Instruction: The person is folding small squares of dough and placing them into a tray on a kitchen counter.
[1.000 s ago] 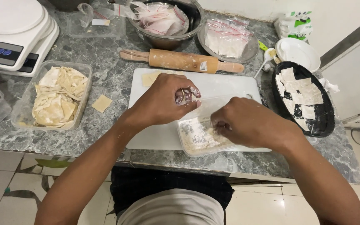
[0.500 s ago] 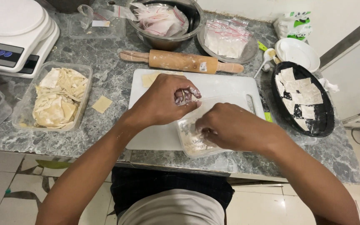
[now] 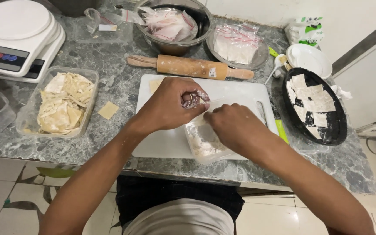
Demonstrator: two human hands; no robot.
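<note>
Right hand has lifted from the floury tub toward left hand, whose grip pinches dough

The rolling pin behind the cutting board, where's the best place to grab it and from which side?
Probably the rolling pin is best gripped round its thick floury barrel, coming from above. It lies flat and crosswise behind the white cutting board, with its top bare; the thin end handles give less hold.
</note>
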